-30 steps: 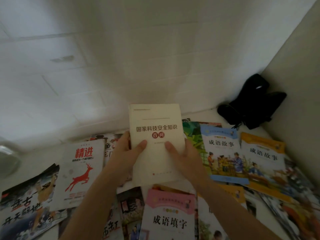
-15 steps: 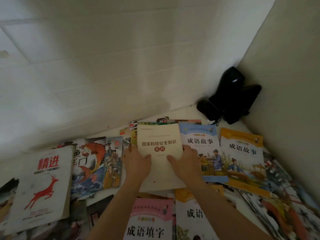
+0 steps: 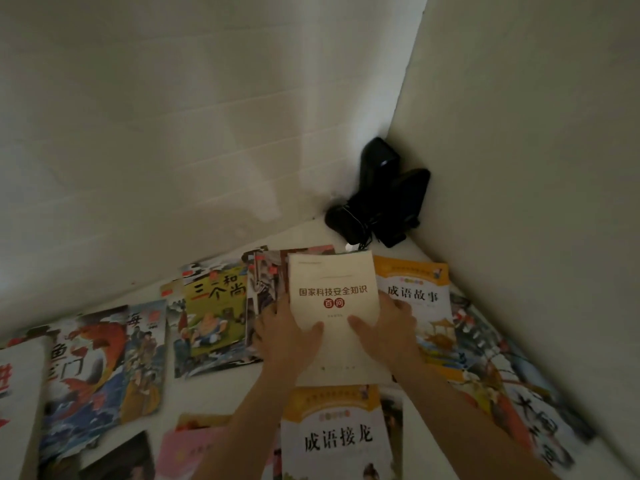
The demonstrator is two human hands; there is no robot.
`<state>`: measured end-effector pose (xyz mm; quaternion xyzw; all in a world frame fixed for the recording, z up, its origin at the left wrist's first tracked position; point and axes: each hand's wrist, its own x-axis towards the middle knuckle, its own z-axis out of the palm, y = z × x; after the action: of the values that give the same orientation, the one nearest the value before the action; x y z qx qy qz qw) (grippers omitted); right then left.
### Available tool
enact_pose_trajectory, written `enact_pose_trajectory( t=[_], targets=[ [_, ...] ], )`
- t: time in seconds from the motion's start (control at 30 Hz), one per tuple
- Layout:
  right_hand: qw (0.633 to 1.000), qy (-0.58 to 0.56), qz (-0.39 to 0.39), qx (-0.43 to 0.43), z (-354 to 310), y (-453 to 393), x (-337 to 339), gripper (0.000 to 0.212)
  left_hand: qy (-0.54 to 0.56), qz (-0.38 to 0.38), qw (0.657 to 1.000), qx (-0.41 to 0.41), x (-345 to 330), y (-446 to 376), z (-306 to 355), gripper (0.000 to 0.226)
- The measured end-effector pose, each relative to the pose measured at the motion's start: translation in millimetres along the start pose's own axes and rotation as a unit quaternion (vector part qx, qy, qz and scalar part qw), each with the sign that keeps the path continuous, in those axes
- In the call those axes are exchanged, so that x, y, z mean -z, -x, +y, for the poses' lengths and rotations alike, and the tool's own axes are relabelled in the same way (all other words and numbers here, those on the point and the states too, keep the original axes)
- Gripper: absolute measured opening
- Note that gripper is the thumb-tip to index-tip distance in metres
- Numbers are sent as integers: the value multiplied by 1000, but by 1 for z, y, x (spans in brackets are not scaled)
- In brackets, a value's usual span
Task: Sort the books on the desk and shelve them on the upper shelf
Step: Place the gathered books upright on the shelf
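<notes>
A cream paperback (image 3: 332, 289) with red Chinese lettering lies low over the spread of books on the white desk (image 3: 214, 386). My left hand (image 3: 287, 337) grips its left edge with the thumb on the cover. My right hand (image 3: 388, 334) grips its right edge in the same way. Beside it to the right lies an orange-topped storybook (image 3: 415, 292). To its left lie a yellow picture book (image 3: 214, 306) and a red-fish picture book (image 3: 90, 362). Another orange-topped book (image 3: 336, 434) lies below my hands. No shelf is in view.
A black device with a cable (image 3: 381, 202) stands in the back right corner. A white wall runs along the back and a side panel (image 3: 536, 202) closes the right. More picture books (image 3: 519, 403) cover the desk's right side.
Both hands have carried the cream book down and to the right, over the blue-topped storybook. The view has swung right, so the white deer book has slid almost out at the left.
</notes>
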<state>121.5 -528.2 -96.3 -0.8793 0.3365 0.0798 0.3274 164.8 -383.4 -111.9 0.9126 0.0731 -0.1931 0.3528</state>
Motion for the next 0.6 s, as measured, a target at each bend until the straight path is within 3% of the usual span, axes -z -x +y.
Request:
enact_pose_trajectory(
  t=[0.1,0.23,0.37,0.5,0.6],
  targets=[
    [999,-24,-8,27,3,-5,-5,59,-30,-3,999,-23,-9,-3,-3,76],
    [986,-162,0,-44,4,-20,-12,70,113,18,993,0,-5,-2,3,59],
    [977,-200,-13,-67,5,-20,-18,54,226,-5,973,54,6,-1,10,42],
    [969,-248,-14,10,10,-2,-17,48,287,-78,951,81,20,-2,12,31],
    [937,-333,-39,96,10,24,-1,42,336,-126,933,30,36,10,10,40]
  ],
)
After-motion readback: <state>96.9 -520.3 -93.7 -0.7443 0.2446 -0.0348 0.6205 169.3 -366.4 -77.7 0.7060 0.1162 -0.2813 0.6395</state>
